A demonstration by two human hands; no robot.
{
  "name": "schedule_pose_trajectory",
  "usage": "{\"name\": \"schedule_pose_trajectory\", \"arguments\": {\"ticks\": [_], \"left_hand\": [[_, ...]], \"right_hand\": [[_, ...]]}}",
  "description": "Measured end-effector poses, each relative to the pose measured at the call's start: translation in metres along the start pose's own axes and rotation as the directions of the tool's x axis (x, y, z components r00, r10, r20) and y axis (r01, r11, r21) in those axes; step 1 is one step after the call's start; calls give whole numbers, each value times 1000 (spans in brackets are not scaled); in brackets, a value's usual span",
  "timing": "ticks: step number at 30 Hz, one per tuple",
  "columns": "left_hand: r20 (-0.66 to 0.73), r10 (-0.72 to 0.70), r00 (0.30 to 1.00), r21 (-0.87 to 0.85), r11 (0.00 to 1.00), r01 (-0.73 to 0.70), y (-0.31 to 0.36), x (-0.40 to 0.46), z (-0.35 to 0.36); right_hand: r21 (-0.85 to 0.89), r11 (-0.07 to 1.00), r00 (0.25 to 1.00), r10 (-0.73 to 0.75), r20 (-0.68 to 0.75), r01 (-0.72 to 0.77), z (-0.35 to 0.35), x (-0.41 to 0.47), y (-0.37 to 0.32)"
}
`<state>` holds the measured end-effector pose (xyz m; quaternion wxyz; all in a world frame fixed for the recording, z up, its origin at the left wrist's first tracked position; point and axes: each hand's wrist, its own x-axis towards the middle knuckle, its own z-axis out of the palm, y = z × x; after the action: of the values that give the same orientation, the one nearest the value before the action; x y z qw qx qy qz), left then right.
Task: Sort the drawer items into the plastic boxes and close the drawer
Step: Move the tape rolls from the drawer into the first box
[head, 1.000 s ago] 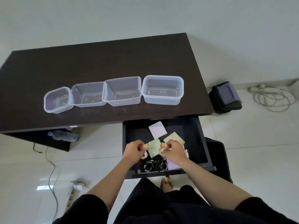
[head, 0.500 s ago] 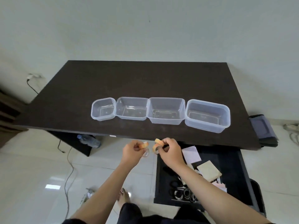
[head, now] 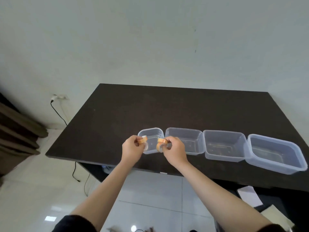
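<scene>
Orange rolls of sticky tape are in both hands, and only the head view shows this. The left hand (head: 133,148) pinches a small orange tape roll (head: 142,140) with curled fingers, and a clear ring (head: 146,146) hangs just under it. The right hand (head: 173,150) pinches a second orange tape roll (head: 161,141) the same way, with a clear ring (head: 159,148) below it too. Both hands are over the small clear plastic box (head: 151,131) at the left end of the row. Three bigger clear plastic boxes (head: 224,144) stand to its right on the dark brown table (head: 117,114).

What could go wrong? The small box is light. If a hand bumps its near wall, I think it could slide or tip. Each hand seems to hold two things at once, so one could slip out early and roll off the near table edge to the floor. The hands are close together, so they might knock each other.

The open dark drawer (head: 287,205) only peeks in at the near right corner, with a pale paper note (head: 249,195) inside. More things look left to sort.

Half a second ago the hands were in front of the table edge, nearer the drawer. Now they have gone up and forward to the small box. The camera looks more to the left too, so most of the drawer has gone out of sight.
</scene>
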<state>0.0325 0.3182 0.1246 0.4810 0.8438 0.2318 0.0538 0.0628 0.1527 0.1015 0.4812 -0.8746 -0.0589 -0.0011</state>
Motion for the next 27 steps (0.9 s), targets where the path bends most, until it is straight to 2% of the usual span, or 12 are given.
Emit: {"name": "schedule_pose_trajectory", "arguments": {"ticks": [8,11,13,18,27], "left_hand": [[196,-17,981,153,988,-13,-2,56,7],[280,-9,960,161,986,-38,-4,62,8],[301,13,953,162,985,-65,-9,62,9],[265,110,958,137,979,-150,-13,50,12],[86,297,951,40,953,-301,-18,-9,57]], "right_hand": [[-269,961,989,100,112,-67,28,40,-26],[-288,952,981,147,123,-107,34,46,-26],[-262,962,986,117,119,-83,34,46,-23],[-236,971,997,46,70,-28,26,39,-12],[-187,973,991,-127,44,133,-13,-5,33]]}}
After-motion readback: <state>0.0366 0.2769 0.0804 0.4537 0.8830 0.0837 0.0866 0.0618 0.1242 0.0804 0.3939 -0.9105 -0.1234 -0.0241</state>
